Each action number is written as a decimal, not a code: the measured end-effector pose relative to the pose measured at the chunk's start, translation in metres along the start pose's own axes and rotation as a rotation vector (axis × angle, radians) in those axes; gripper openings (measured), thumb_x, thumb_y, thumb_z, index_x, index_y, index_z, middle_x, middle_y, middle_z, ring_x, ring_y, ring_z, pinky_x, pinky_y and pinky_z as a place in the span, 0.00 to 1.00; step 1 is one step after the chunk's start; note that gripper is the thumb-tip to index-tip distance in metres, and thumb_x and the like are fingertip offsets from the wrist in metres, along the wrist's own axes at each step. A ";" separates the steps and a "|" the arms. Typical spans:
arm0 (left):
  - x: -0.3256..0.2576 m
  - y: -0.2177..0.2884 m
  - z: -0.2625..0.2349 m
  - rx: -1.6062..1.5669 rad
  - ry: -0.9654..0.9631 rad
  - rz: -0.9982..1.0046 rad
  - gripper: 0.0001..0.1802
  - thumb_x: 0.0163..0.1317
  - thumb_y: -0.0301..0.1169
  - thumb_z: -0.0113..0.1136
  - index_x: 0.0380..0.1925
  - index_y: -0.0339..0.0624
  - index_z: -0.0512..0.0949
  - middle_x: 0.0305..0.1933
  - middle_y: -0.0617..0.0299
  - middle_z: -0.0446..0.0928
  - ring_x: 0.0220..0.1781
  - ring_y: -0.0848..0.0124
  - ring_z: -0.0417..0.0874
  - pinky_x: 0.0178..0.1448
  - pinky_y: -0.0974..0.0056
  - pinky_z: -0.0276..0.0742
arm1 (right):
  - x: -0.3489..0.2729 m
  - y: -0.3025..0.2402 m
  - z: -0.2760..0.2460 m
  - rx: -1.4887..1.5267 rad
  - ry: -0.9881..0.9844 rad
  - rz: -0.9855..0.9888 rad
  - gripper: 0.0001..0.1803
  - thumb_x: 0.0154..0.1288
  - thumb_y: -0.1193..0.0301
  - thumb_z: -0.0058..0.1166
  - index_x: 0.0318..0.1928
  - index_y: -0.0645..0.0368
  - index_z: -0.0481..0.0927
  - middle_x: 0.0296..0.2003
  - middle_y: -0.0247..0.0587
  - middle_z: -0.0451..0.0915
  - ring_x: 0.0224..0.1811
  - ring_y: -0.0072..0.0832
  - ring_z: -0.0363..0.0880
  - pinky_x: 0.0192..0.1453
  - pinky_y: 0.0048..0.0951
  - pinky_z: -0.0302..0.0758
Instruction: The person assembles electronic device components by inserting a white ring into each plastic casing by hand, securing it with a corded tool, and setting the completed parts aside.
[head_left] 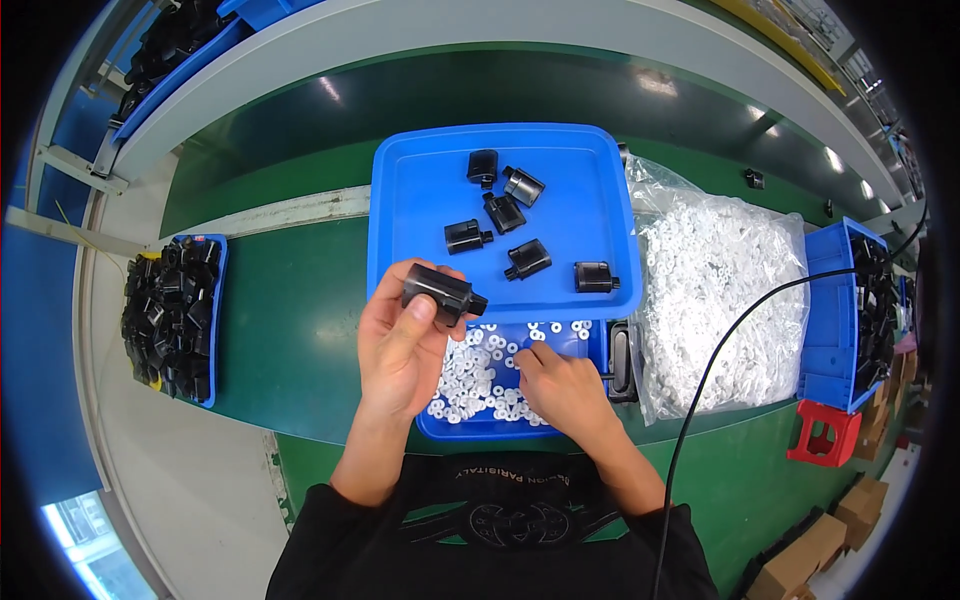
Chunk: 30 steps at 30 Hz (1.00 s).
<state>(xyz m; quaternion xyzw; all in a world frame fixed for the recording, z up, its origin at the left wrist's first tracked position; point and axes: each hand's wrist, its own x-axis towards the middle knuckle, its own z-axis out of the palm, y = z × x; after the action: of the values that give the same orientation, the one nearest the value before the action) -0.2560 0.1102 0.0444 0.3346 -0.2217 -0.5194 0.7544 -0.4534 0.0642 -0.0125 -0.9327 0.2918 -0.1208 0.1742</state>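
Note:
My left hand [400,340] is closed round a black plastic housing [437,292], a short cylinder whose narrow neck points right. It is held up over the front edge of a blue tray [400,160]. Inside that tray lie several similar black housings [528,259], spread apart. My right hand [560,385] is down at a smaller blue tray [480,430] of loose white ring washers [465,375]. Its fingertips are pinched together among the washers, and whatever they hold is hidden.
A clear plastic bag [720,300] full of white washers lies right of the trays. Beyond it stands a blue bin [830,310] of black parts; another blue bin [215,320] is at the far left. A black cable [715,350] hangs across the right side. A red stool [825,432] stands below.

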 end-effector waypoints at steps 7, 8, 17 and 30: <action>-0.005 0.001 0.012 0.781 -0.097 0.388 0.24 0.43 0.14 0.73 0.43 0.35 0.77 0.49 0.52 0.77 0.50 0.68 0.80 0.49 0.67 0.76 | -0.002 0.001 -0.005 0.040 0.002 0.027 0.06 0.54 0.73 0.57 0.32 0.60 0.75 0.29 0.41 0.76 0.21 0.38 0.80 0.21 0.35 0.75; -0.006 0.001 0.015 0.803 -0.079 0.390 0.24 0.40 0.14 0.73 0.42 0.35 0.79 0.48 0.52 0.79 0.50 0.67 0.80 0.49 0.65 0.76 | -0.001 0.001 -0.006 0.061 0.017 0.040 0.07 0.54 0.72 0.60 0.32 0.58 0.76 0.29 0.39 0.76 0.21 0.37 0.80 0.21 0.35 0.75; -0.008 0.008 0.018 1.016 -0.139 0.497 0.25 0.34 0.16 0.73 0.39 0.38 0.80 0.44 0.55 0.83 0.47 0.62 0.81 0.49 0.64 0.77 | 0.000 -0.004 -0.015 0.180 0.087 0.033 0.09 0.51 0.75 0.64 0.31 0.58 0.76 0.30 0.34 0.78 0.22 0.34 0.79 0.22 0.32 0.74; 0.065 0.039 -0.029 1.490 0.117 0.533 0.22 0.47 0.24 0.71 0.46 0.42 0.78 0.40 0.58 0.83 0.38 0.66 0.81 0.42 0.65 0.75 | -0.009 0.002 -0.015 0.195 0.129 0.020 0.15 0.50 0.79 0.56 0.41 0.54 0.79 0.32 0.33 0.75 0.24 0.34 0.79 0.23 0.32 0.75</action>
<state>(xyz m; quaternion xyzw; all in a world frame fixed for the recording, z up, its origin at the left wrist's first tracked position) -0.1876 0.0667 0.0528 0.7139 -0.5436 -0.0178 0.4410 -0.4670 0.0641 -0.0008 -0.8987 0.2986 -0.2064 0.2462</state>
